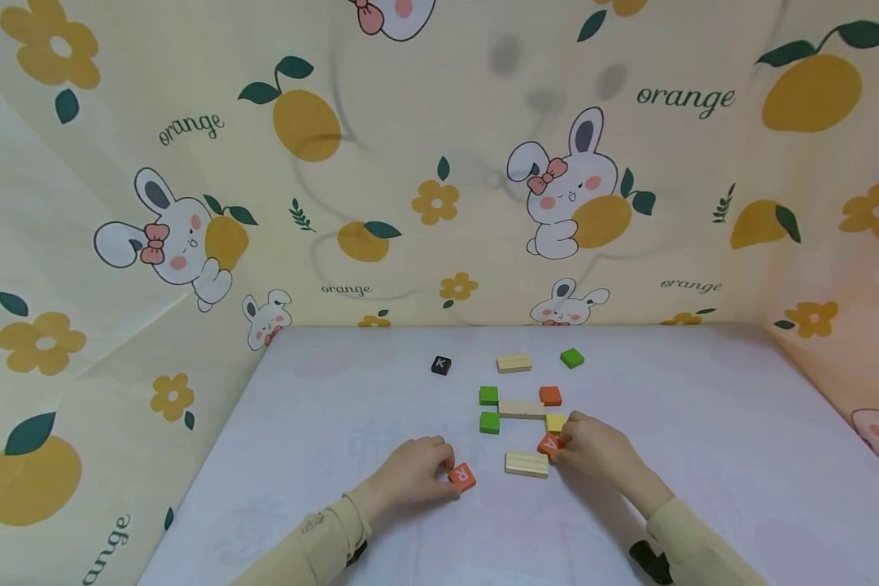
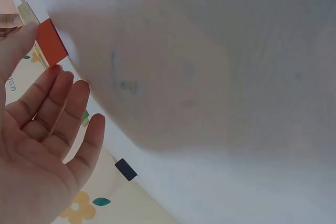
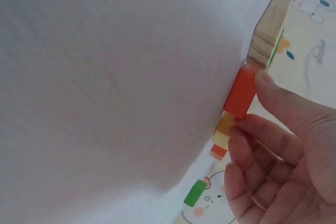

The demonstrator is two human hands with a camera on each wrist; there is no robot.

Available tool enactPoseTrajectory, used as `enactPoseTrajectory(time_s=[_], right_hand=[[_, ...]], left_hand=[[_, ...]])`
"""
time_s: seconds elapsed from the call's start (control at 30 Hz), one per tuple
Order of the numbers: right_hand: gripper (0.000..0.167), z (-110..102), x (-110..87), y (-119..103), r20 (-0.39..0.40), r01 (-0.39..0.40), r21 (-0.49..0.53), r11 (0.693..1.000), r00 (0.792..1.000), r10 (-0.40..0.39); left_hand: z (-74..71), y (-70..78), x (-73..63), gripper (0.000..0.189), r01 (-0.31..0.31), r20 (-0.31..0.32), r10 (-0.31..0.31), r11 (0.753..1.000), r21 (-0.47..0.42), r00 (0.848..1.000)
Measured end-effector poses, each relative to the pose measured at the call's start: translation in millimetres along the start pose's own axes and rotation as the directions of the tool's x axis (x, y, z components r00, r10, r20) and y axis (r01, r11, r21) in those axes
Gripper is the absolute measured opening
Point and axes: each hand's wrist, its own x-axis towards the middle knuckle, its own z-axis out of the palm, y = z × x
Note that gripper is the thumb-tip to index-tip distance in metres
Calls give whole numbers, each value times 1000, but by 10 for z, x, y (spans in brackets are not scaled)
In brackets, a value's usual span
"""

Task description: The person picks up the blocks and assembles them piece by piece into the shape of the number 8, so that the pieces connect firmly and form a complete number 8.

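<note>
Between thumb and forefinger, my left hand (image 1: 415, 470) pinches an orange letter block (image 1: 462, 477) marked R, left of the front wooden plank (image 1: 526, 464). In the left wrist view that orange block's side (image 2: 51, 42) shows between thumb and fingertip. My right hand (image 1: 602, 452) pinches another orange block (image 1: 549, 445), marked A, at the plank's right end. A yellow block (image 1: 555, 422) sits just behind it. A middle plank (image 1: 522, 409) lies between two green blocks (image 1: 489, 422) on the left and the yellow and an orange block (image 1: 550, 395) on the right.
Farther back on the white table (image 1: 322, 423) are a black block (image 1: 441, 365) marked K, another wooden plank (image 1: 513, 364) and a green block (image 1: 572, 358). A printed cloth (image 1: 439, 244) stands as a wall around the back and sides.
</note>
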Motion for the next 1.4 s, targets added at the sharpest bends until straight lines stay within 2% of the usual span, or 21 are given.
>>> enactPoseTrajectory(time_s=[0.27, 0.6, 0.9, 1.1, 1.4], right_hand=[[17, -2, -9, -3, -6, 14, -9, 1000, 1000, -14], [19, -30, -13, -22, 7, 2, 0, 1000, 1000, -2], [20, 16, -2, 12, -11, 11, -7, 1000, 1000, -11], [20, 33, -3, 24, -39, 32, -9, 999, 999, -32], [18, 33, -15, 12, -31, 22, -8, 1000, 999, -22]], left_hand=[[27, 52, 38, 26, 38, -23, -38, 999, 17, 999], [69, 142, 209, 21, 138, -41, -141, 988, -72, 989], [113, 213, 388, 19, 137, -70, -141, 989, -61, 988], [129, 256, 454, 17, 122, -97, -128, 990, -64, 987], [148, 287, 544, 17, 125, -91, -128, 992, -35, 988]])
